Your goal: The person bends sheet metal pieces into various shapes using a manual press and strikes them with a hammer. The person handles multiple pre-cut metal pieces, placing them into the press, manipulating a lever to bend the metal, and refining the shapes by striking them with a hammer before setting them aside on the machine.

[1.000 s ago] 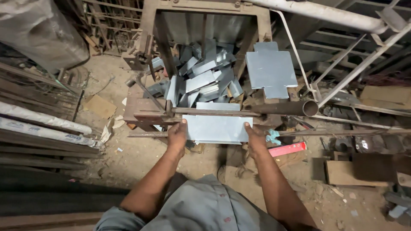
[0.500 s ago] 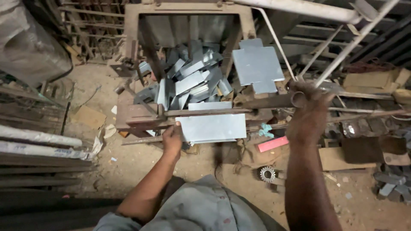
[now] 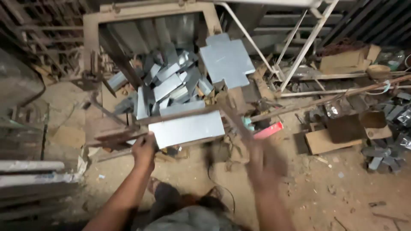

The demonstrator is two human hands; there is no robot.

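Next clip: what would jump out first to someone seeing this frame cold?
The flat grey sheet-metal rectangle at centre, with the left hand at its left edge. Behind it, a heap of bent grey metal pieces fills a rusty frame, with a cross-shaped grey metal sheet to its right. The right hand is a motion-blurred smear lower right of the sheet, near a red bar.

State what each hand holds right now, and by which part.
The left hand grips the flat metal sheet at its near left corner. The right hand is motion-blurred; whether it holds the dark bar cannot be told.
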